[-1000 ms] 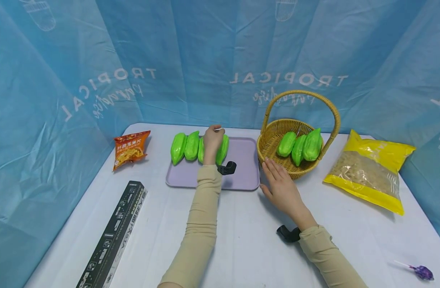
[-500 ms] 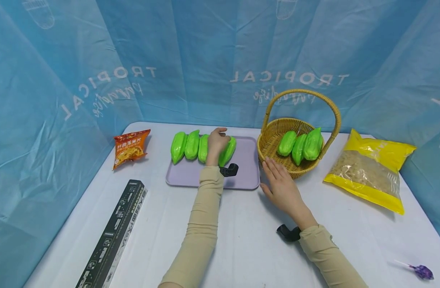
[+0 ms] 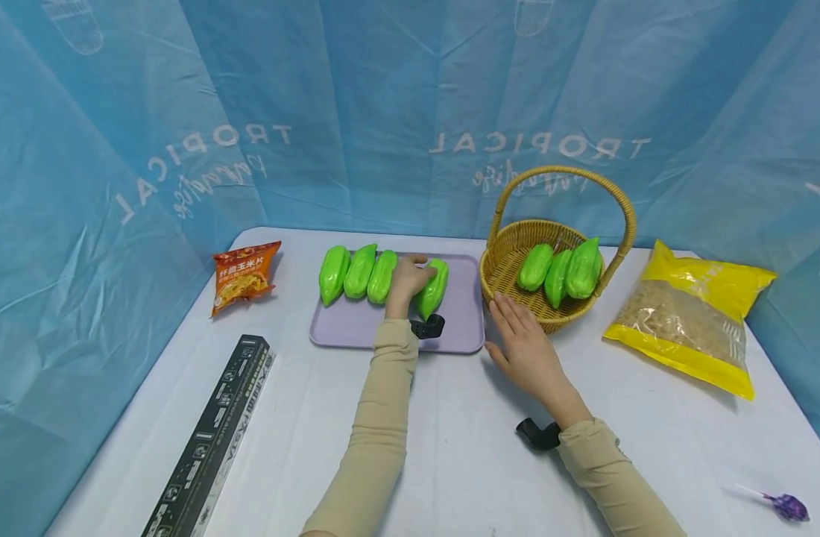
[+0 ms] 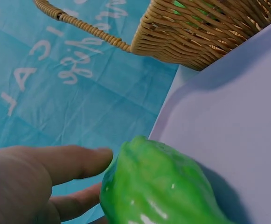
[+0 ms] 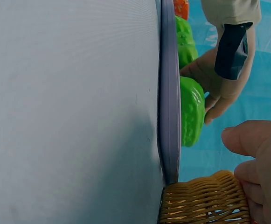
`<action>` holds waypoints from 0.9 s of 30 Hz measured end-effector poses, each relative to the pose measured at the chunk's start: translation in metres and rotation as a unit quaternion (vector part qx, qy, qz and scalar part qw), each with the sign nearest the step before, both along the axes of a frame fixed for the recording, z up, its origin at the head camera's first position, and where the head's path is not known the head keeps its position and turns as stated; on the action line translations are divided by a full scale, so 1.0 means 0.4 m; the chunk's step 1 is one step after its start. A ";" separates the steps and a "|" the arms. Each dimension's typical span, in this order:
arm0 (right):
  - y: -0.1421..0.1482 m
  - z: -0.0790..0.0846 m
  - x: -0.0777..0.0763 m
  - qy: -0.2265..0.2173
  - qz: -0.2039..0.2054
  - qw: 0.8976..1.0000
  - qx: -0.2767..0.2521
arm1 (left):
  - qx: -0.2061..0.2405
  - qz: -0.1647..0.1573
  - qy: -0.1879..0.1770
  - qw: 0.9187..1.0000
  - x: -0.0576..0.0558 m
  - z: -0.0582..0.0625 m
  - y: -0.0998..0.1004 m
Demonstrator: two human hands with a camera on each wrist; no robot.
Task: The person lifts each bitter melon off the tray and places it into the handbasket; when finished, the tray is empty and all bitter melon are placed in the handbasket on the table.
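The left hand [image 3: 408, 283], fingers loosely spread, touches the rightmost gourd [image 3: 434, 292] on the tray [image 3: 460, 328]; right of the tray, the right hand [image 3: 525, 359] — straight-fingered — touches the basket [image 3: 496, 270]. Behind the tray, mirrored: "TROPICAL" [image 3: 539, 147] (whole only in the head view).

both arms [image 3: 373, 425] reach forward, left hand [image 3: 408, 283] with thumb [image 4: 77, 163] and fingers [image 4: 79, 201] parted, right hand [image 3: 527, 359] outstretched.

Blue hanging fabric [image 3: 383, 97], creased and printed with pale mirrored lettering [image 3: 537, 146] — "TROPICAL" reads backwards — closes off the rear and both sides of a white-covered table [image 3: 464, 455] in even light.
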State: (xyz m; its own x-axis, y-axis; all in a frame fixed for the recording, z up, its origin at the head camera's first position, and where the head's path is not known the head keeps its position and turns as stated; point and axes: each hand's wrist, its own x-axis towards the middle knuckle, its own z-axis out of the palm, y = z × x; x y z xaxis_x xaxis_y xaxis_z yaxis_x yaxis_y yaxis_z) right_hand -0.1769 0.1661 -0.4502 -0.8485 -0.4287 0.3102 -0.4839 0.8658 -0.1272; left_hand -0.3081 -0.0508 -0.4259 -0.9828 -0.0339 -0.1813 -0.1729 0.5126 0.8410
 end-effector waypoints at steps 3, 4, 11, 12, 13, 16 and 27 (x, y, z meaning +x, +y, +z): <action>0.001 -0.001 -0.001 0.006 0.001 1.000 0.000 | -0.002 -0.010 -0.008 1.000 0.007 0.001 -0.001; 0.001 -0.001 -0.001 0.007 0.001 1.000 0.000 | -0.003 -0.011 -0.010 1.000 0.009 0.002 -0.002; 0.002 -0.001 -0.001 0.009 0.001 1.000 0.003 | 0.004 -0.006 -0.021 1.000 0.019 0.003 -0.003; 0.001 -0.001 -0.001 0.007 0.001 1.000 0.004 | 0.006 -0.003 -0.022 1.000 0.019 0.004 -0.003; 0.001 -0.001 -0.001 0.006 0.001 1.000 0.005 | 0.008 -0.001 -0.024 1.000 0.019 0.005 -0.003; 0.000 -0.001 -0.001 0.007 0.001 1.000 0.003 | 0.018 0.005 -0.029 0.999 0.018 0.013 -0.004; -0.001 -0.002 -0.002 0.006 -0.002 1.000 0.007 | 0.032 0.009 -0.012 0.999 0.015 0.042 -0.008</action>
State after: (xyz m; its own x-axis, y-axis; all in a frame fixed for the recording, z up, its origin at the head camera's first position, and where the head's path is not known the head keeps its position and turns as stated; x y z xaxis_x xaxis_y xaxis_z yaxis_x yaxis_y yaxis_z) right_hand -0.1778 0.1657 -0.4510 -0.8468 -0.4294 0.3139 -0.4816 0.8694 -0.1101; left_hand -0.3021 -0.0542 -0.4091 -0.9774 -0.0390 -0.2076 -0.2024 0.4542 0.8676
